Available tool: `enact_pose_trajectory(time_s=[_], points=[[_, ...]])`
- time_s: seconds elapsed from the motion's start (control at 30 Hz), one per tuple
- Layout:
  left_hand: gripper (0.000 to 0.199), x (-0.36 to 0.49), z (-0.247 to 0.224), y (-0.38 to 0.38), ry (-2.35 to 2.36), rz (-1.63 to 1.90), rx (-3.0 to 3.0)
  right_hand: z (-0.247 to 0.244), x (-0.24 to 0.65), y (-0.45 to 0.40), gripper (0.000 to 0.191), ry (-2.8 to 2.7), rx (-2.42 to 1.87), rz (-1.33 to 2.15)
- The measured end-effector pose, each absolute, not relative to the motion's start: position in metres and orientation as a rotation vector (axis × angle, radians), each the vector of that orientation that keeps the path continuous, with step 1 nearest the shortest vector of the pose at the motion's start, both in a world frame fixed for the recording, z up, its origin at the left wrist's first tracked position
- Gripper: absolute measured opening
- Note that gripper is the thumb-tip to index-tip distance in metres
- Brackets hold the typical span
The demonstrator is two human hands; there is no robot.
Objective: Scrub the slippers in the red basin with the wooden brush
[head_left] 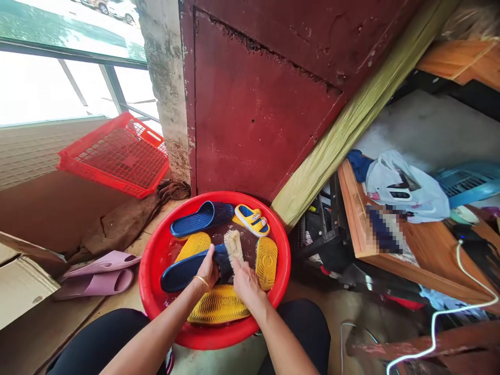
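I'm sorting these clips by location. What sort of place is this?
Probably a cluttered entryway or storage room, perhaps in a home: a worn dark-red door, a red plastic crate near a window, and a wooden table bearing a plastic bag.

A lived-in corner of what looked like a home, right beside a window (78, 34)!
And there was the household clutter: a red plastic basin (286, 255) full of slide sandals (193, 222) sat before a worn maroon door (250, 120), lilac slides (107, 283) lay nearby, a yellow-green cloth (344, 148) hung aslant, a wooden table (433, 245) bore a plastic carrier bag (420, 195), cardboard (29, 286) and a red crate (121, 156) crowded the left, and parked cars (122, 10) showed outside!
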State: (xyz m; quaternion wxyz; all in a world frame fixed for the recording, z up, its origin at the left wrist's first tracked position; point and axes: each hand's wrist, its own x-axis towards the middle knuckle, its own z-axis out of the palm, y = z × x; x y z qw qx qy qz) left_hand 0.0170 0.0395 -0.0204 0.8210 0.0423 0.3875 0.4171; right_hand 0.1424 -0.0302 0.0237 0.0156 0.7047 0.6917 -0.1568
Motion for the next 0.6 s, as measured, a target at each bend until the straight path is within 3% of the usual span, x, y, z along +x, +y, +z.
enact_pose_trajectory(time_s=[0.17, 0.33, 0.43, 0.6], points=[[0.042, 0.01, 0.006, 0.049, 0.843, 0.987, 0.108, 0.015, 0.174, -0.089, 0.065, 2.114, 2.26, -0.575], [0.022, 0.002, 0.027, 0.043, 0.887, 1.01, 0.172, 0.014, 0.211, -0.084, 0.067, 2.214, 2.554, -0.65], [0.018, -0.001, 0.037, 0.031, 0.932, 0.982, 0.221, 0.009, 0.22, -0.076, 0.068, 2.175, 2.918, -1.018], [0.023, -0.007, 0.056, 0.014, 0.885, 0.96, 0.327, 0.019, 0.219, -0.066, 0.042, 2.015, 3.021, -1.785]])
